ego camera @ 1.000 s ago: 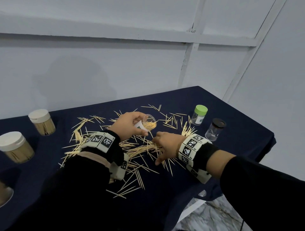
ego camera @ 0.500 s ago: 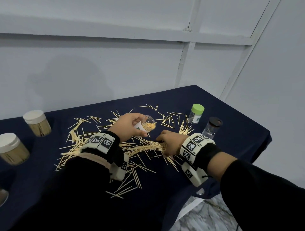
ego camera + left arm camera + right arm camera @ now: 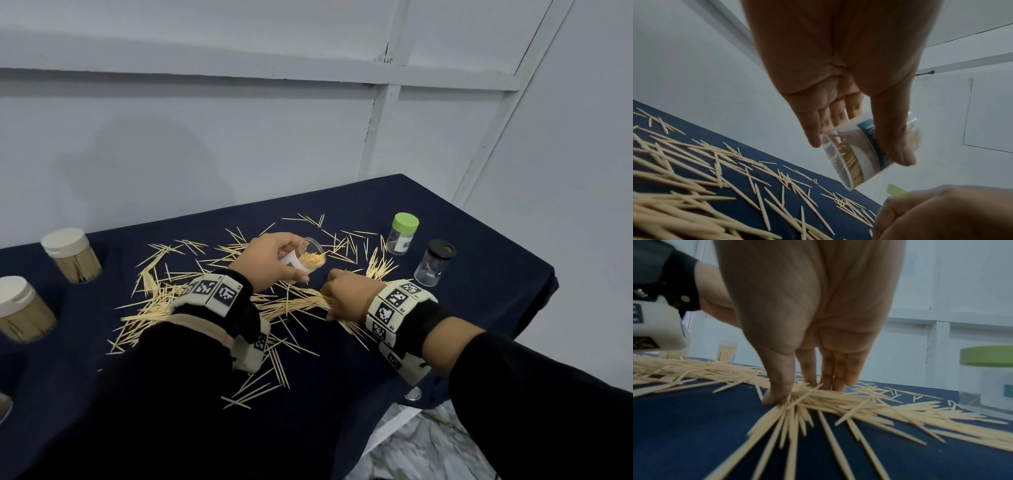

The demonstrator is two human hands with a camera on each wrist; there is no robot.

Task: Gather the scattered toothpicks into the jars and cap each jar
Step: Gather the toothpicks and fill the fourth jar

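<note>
Loose toothpicks (image 3: 260, 394) lie nearest on the dark blue tabletop (image 3: 325, 411), thicker pile spreading left and toward the middle. Right hand (image 3: 346, 296) down on the pile, thumb and fingertips (image 3: 830, 384) pressed into a bunch of toothpicks (image 3: 818, 397), grip pinching them together against the cloth. Just beyond it, left hand (image 3: 274, 260) holds an open clear jar (image 3: 306, 260) lifted off the tabletop, tilted with mouth toward the right hand, partly filled with toothpicks; grip wrapped round the jar, thumb over the label (image 3: 875, 142). More scattered toothpicks behind both hands. Right of them, near the tabletop's right edge, a black-capped jar (image 3: 433, 262) stands upright, a green-capped jar (image 3: 402, 234) slightly farther back. Far left, two white-capped jars (image 3: 73, 255) full of toothpicks, upright, well apart from the hands. Pale wall (image 3: 239, 137) behind.
</note>
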